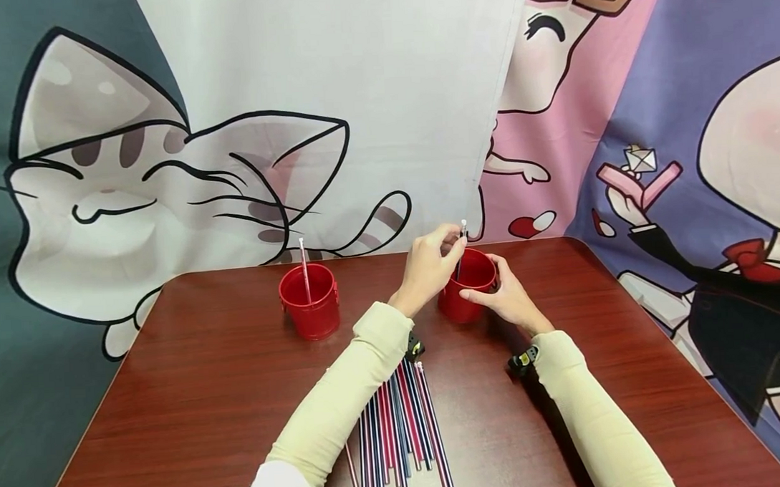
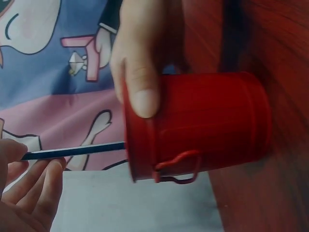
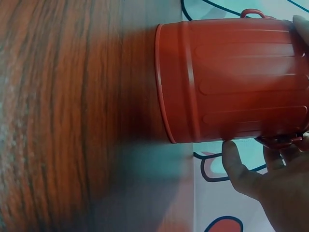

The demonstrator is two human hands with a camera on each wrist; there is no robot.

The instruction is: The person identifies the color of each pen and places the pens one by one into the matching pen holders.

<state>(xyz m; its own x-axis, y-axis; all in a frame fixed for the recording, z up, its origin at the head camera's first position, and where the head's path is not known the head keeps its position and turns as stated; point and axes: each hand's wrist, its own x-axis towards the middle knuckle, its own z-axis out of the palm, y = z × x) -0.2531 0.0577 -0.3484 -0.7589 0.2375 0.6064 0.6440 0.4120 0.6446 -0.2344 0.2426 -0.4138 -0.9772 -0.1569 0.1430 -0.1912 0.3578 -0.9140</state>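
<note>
My left hand (image 1: 427,267) pinches a dark blue pencil (image 1: 459,259) with a white end. The pencil is upright over the right red bucket (image 1: 459,305), its lower part inside the rim. In the left wrist view, fingers and thumb hold the pencil (image 2: 77,150) near its top. My right hand (image 1: 509,297) grips the same bucket from the right, with the thumb at the near rim and the fingers round the side. The left wrist view shows this thumb on the bucket wall (image 2: 207,116). Its bottom is down on the table in the right wrist view.
Another red bucket (image 1: 311,321) stands to the left with one white-ended pencil (image 1: 305,271) leaning in it. Several blue, red and pink pencils (image 1: 396,429) lie loosely together on the brown table (image 1: 195,393), partly under the left forearm. A printed cloth (image 1: 358,80) hangs behind the table.
</note>
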